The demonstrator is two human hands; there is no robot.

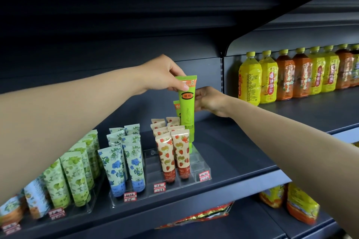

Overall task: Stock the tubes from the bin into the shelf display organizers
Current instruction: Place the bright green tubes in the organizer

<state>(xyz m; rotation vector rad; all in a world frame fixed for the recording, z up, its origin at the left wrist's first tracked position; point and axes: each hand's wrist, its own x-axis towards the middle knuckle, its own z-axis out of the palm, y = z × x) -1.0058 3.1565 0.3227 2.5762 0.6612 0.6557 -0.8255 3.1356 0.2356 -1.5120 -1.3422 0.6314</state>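
Note:
A bright green tube stands cap-down in the right-hand column of the clear acrylic organizer on the dark shelf. My left hand pinches the tube's flat top end. My right hand grips the tube's side from the right. A second green tube stands just behind and left of it, mostly hidden. Strawberry-print tubes fill the columns beside it, and blue-flower tubes stand further left. The bin is out of view.
Green-print tubes fill another organizer at the left, with orange-print tubes at the far left edge. Yellow and orange drink bottles line the shelf to the right. Snack bags lie on the lower shelf. An upper shelf overhangs.

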